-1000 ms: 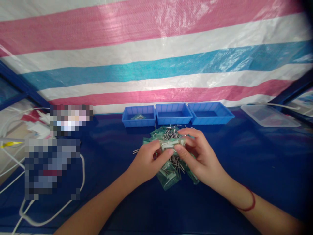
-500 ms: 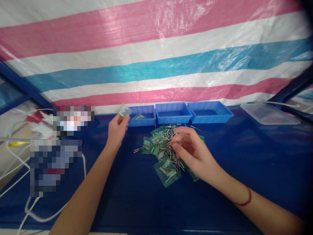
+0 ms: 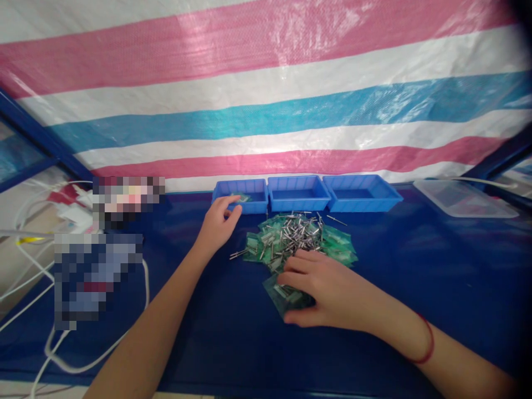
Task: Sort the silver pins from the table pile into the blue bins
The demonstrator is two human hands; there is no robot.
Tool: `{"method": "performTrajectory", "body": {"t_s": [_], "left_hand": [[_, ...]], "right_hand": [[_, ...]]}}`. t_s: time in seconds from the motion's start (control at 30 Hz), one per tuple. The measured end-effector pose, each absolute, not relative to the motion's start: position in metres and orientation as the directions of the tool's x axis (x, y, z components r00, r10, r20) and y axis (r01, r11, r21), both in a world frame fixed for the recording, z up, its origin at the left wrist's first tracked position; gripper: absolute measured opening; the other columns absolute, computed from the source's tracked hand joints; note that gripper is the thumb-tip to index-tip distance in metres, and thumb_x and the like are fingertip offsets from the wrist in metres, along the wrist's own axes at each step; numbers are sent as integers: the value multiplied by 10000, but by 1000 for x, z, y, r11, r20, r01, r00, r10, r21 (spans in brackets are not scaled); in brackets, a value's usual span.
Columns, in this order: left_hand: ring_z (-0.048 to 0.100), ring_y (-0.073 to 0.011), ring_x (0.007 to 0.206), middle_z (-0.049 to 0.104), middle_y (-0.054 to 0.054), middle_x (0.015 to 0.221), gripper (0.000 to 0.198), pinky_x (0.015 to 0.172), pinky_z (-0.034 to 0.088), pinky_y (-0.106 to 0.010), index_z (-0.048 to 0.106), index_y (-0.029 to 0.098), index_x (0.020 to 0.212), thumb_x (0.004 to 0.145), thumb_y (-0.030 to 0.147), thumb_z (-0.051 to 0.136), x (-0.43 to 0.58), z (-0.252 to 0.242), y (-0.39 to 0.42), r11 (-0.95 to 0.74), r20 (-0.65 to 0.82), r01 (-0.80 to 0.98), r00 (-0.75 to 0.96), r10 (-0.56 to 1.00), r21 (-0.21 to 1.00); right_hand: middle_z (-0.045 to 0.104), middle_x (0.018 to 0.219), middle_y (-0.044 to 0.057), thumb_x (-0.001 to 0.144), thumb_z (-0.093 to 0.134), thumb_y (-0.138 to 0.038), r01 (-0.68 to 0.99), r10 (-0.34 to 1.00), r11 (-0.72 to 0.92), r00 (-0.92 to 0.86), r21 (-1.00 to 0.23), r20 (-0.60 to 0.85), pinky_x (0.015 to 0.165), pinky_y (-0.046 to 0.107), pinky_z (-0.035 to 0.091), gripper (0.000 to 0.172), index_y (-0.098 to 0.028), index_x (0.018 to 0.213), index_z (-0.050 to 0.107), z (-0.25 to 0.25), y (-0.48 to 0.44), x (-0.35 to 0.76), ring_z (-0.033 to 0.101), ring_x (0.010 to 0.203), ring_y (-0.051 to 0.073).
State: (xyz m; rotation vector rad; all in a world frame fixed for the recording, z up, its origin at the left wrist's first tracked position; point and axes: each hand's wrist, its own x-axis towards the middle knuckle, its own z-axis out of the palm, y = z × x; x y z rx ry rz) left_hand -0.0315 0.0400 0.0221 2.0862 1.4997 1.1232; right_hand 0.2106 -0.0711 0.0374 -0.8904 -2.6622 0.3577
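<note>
My left hand [image 3: 220, 224] is empty, thumb and fingers apart, at the front wall of the left blue bin [image 3: 257, 208]. Inside that bin lies a small clear packet [image 3: 244, 197], partly behind my fingers. My right hand [image 3: 322, 285] spreads over the near side of a pile, its thumb low and its fingers curved above a green plastic packet [image 3: 274, 291]; whether it touches the packet is hard to see. The pile mixes green packets [image 3: 338, 246] of small pale and metal parts with loose silver rivets [image 3: 305, 230].
A middle blue bin [image 3: 299, 206] and a right blue bin [image 3: 366, 205] continue the row at the back. A clear plastic lid [image 3: 463, 199] lies at the far right. White cables [image 3: 146, 282] and blurred-out items stand on the left. A striped sheet [image 3: 266, 122] hangs behind.
My left hand has let go of the packet it held at the left bin and drawn back to the right. My right hand has moved nearer and opened over the front packet.
</note>
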Motion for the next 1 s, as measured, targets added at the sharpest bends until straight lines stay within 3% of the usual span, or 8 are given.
{"method": "performTrajectory", "body": {"t_s": [0.1, 0.3, 0.5, 0.8, 0.9, 1.0], "left_hand": [[580, -113, 700, 625, -65, 1117, 248, 650, 480, -240, 666, 185, 1069, 891, 294, 532, -24, 24, 28, -449, 400, 629, 229, 887, 635], [578, -104, 705, 624, -57, 1072, 207, 609, 463, -215, 672, 187, 1030, 906, 229, 512, -6, 32, 6, -545, 419, 571, 349, 838, 614], [622, -140, 844, 646, -56, 1053, 201, 723, 489, -235, 684, 189, 1001, 913, 212, 504, 4, 35, -9, -564, 333, 529, 471, 817, 634], [628, -157, 917, 670, -56, 1029, 204, 809, 477, -253, 672, 179, 1002, 924, 196, 484, 8, 35, -14, -589, 320, 466, 535, 782, 660], [629, -156, 908, 675, -55, 1026, 205, 794, 474, -249, 671, 177, 1005, 927, 202, 483, 7, 35, -14, -580, 314, 467, 530, 788, 668], [631, -164, 919, 676, -59, 1027, 206, 821, 469, -261, 670, 175, 1008, 931, 224, 485, 7, 35, -14, -571, 309, 470, 522, 795, 673]], "right_hand": [[613, 943, 69, 646, 776, -525, 571, 612, 784, -777, -245, 145, 737, 393, 469, 535, -195, 1045, 645, 33, -72, 208, 553, 854, 248], [591, 1080, 85, 779, 668, -324, 608, 640, 764, -756, -216, 137, 822, 402, 455, 369, -199, 1123, 628, 34, -77, 204, 539, 940, 244], [553, 1237, 77, 780, 601, -200, 605, 636, 768, -758, -209, 145, 863, 407, 437, 393, -223, 1172, 593, 40, -80, 206, 519, 1018, 247], [659, 962, 62, 835, 582, -187, 614, 597, 788, -750, -34, 286, 714, 348, 423, 46, -185, 838, 628, 30, -78, 196, 571, 816, 196], [665, 813, 41, 865, 553, -160, 626, 581, 779, -710, -20, 398, 670, 335, 417, 94, -177, 819, 633, 30, -77, 197, 578, 732, 181], [678, 807, 56, 903, 497, -142, 656, 597, 750, -610, -91, 521, 669, 327, 442, 149, -160, 873, 642, 30, -73, 202, 604, 726, 182]]}}
